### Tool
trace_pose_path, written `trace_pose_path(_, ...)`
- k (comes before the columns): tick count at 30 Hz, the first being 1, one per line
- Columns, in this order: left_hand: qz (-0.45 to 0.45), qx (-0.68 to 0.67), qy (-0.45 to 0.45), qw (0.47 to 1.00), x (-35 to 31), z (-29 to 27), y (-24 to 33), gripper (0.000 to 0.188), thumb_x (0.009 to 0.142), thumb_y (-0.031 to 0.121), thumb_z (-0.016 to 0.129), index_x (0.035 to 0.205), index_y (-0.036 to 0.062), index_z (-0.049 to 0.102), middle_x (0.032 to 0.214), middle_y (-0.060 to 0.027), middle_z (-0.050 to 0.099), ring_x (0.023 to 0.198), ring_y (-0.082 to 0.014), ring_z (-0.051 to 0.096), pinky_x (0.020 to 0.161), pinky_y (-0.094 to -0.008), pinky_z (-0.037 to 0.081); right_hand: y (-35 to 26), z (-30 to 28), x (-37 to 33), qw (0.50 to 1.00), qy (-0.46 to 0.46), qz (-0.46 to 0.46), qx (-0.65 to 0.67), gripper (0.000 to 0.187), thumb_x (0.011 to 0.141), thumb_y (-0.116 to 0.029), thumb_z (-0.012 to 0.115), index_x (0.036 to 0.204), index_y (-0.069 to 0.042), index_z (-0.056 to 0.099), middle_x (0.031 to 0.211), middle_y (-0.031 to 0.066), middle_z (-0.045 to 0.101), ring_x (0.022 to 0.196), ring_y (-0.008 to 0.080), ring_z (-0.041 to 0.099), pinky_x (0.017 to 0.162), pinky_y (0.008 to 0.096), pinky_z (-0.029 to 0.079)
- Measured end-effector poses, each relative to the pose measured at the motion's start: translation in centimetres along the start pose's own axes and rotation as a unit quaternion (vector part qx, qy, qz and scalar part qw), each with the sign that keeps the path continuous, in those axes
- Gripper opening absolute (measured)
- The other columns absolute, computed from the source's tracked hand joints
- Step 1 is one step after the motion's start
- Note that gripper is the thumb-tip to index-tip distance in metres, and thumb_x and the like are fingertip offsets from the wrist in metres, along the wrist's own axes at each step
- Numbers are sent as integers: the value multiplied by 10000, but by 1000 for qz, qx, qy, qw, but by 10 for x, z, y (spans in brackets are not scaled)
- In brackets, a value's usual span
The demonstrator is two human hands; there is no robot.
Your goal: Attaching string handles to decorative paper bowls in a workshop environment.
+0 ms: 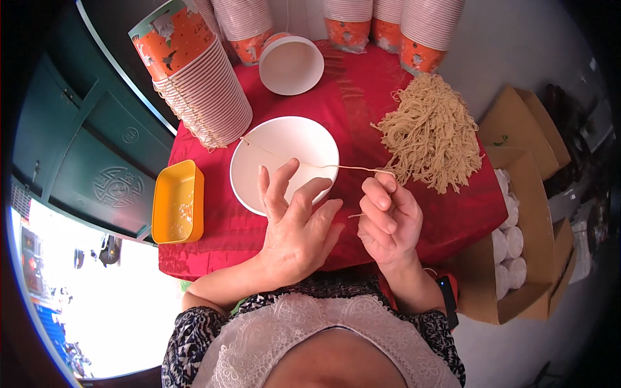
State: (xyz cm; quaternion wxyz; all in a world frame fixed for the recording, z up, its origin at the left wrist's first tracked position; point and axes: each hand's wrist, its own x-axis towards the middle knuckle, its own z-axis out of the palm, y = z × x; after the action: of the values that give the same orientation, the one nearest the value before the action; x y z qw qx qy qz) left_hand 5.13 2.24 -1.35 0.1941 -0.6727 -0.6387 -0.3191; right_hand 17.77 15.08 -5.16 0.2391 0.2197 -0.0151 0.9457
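The right hand (392,223) has its grip pinching a string (352,168) that stretches over the white bowl (255,178) on the bench (359,139). The left hand's (297,236) grip is spread.

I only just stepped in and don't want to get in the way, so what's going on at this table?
A person's right hand pinches a thin tan cord, which stretches across a white tub to its far left rim. The left hand is open, fingers spread by the cord; whether it touches is hard to tell. A loose pile of similar cords lies to the right, with a tall stack of tubs and a yellow container on the left.
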Motion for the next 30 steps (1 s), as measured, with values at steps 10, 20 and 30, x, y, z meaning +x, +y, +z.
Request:
trace_pose_path(10,29,28,29,999,-3,9,0,144,669,145,766,776,95,684,1260,-95,593,1415,-450,310,1145,-741,95,7,-3,1,998,-50,22,26,232,1070,-157,358,1004,21,493,956,203,558,655,230,550,343,293,452)
trace_pose_path(20,101,73,-13,992,9,-12,-8,112,696,111,705,725,53,614,1235,-138,593,1386,-461,367,1125,-763,145,6,-6,-28,523,95,-247,-811,250,908,38,610,1155,-1,597,1318,139,527,792,123,540,679,243,479)
trace_pose_path(30,115,89,-46,988,35,-22,-14,141,707,129,716,807,47,660,1214,-141,593,1366,-448,393,1112,-757,202,21,2,-20,615,108,-96,-775,110,899,-4,709,991,23,655,825,79,683,717,102,629,625,262,495)
